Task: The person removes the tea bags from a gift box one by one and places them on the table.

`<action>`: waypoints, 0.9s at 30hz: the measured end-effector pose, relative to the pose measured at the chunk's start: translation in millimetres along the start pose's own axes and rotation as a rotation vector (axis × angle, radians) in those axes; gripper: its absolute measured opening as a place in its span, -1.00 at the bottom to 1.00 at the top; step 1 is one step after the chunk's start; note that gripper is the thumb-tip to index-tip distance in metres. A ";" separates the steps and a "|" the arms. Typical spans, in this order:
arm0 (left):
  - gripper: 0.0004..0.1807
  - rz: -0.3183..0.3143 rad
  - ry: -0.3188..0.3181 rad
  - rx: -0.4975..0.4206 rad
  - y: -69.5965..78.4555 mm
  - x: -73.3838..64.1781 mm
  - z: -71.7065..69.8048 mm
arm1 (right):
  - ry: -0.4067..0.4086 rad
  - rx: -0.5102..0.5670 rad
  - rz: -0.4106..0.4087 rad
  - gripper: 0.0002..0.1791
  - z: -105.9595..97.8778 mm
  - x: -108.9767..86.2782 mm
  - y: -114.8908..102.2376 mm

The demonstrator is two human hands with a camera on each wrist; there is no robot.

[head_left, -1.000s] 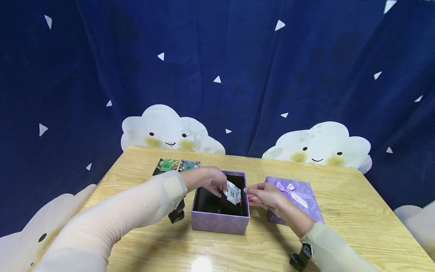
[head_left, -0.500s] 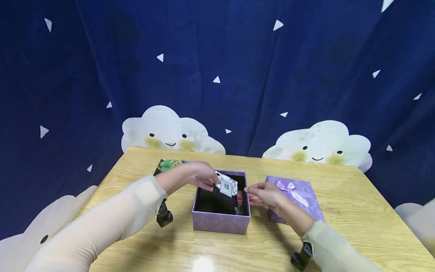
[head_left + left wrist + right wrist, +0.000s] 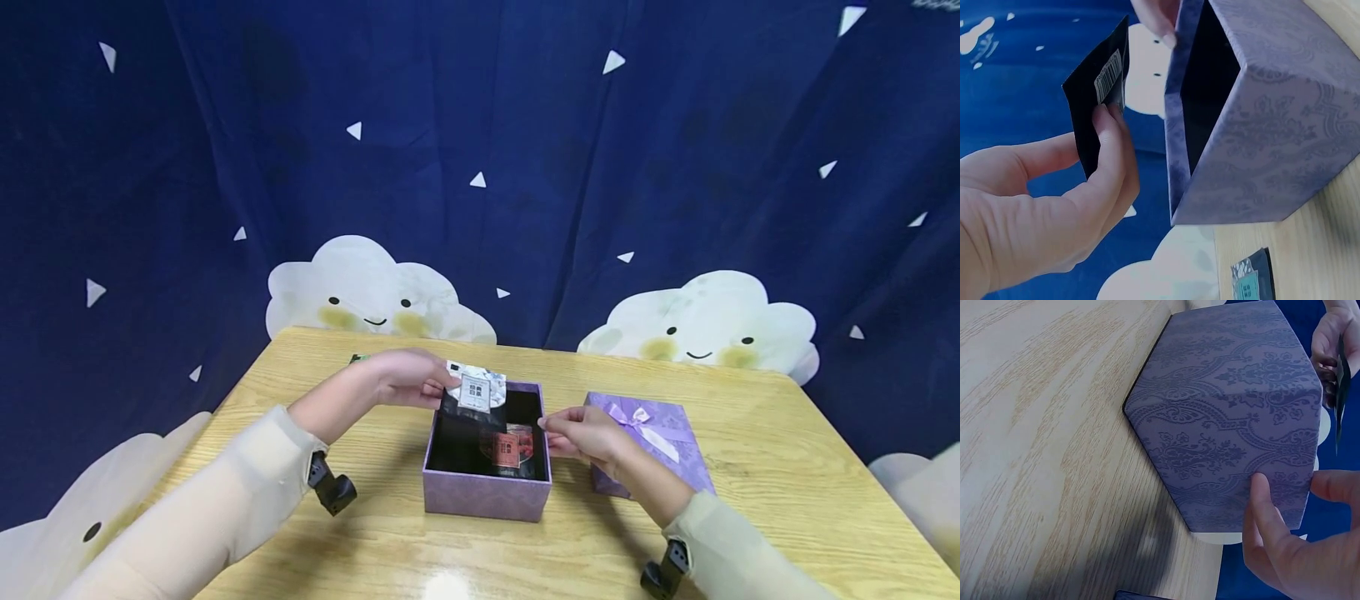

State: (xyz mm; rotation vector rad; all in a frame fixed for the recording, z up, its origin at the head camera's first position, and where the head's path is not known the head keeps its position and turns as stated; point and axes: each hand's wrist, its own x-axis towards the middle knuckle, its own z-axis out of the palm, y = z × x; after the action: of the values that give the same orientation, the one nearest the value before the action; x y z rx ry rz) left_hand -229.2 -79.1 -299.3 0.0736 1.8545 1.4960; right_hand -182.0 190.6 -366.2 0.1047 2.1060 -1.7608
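My left hand (image 3: 412,379) pinches a flat black sachet (image 3: 475,398) with a white patterned top and pale label, holding it above the left part of an open purple box (image 3: 483,493). In the left wrist view a barcode shows on the back of this sachet (image 3: 1108,75), which sits between thumb and fingers. Inside the black-lined box lies another sachet (image 3: 506,452) with a red label. My right hand (image 3: 588,433) grips the box's right wall; in the right wrist view the thumb is at the rim and a fingertip (image 3: 1260,481) lies on the patterned outside.
To the right of the box rests a purple lid (image 3: 686,454) with a ribbon bow. Behind my left hand, a green corner of a sachet (image 3: 359,358) peeks out. A teal-labelled sachet (image 3: 1247,284) lies on the wooden table (image 3: 780,483), and a blue curtain hangs behind.
My left hand has lifted the white-labelled sachet up and leftward out of the box, uncovering the red-labelled one. The right hand stays at the box wall.
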 end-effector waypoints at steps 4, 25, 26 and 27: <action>-0.49 0.042 -0.004 -0.054 -3.8 -5.8 -9.0 | 0.006 -0.009 0.004 -0.60 0.4 -0.8 -0.7; -0.48 0.176 0.053 -0.250 -32.6 -17.1 -42.6 | 0.007 -0.025 -0.003 -0.58 0.0 0.1 0.7; -0.48 0.177 0.057 -0.254 -33.7 -17.2 -44.4 | 0.008 -0.025 -0.003 -0.58 0.0 0.2 0.7; -0.49 0.179 0.061 -0.257 -35.0 -16.9 -46.0 | 0.009 -0.026 -0.003 -0.58 0.0 0.2 0.7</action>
State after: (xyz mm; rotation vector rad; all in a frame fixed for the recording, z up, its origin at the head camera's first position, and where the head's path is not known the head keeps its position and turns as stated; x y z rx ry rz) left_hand -229.5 -136.1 -318.9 0.0740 1.7233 1.8686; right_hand -182.0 190.8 -366.9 0.1019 2.1357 -1.7374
